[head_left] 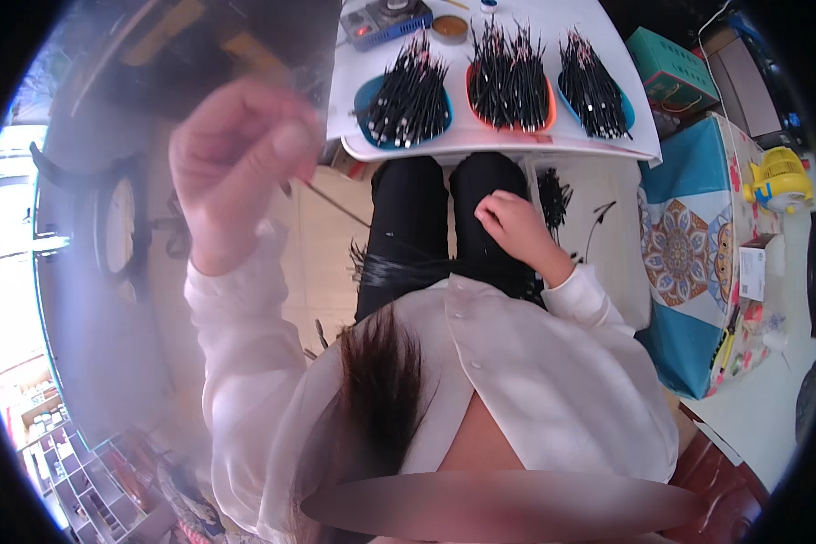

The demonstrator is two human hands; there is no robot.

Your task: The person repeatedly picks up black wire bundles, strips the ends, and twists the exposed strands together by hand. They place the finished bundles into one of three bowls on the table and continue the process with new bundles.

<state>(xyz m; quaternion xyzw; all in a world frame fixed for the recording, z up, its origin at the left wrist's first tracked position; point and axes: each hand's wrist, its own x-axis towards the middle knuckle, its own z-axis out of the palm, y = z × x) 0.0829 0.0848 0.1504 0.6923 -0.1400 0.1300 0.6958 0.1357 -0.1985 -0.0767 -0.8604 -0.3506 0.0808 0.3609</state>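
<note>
Hands (514, 227) well apart, black strands (408, 95) near table (580, 16) edge.

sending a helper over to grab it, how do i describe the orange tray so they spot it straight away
Find the white table at the top of the view. Near its closest edge, three trays stand in a row, each heaped with thin black wires. The orange tray is the middle one, its orange rim setting it apart from the blue trays on both sides.
</note>
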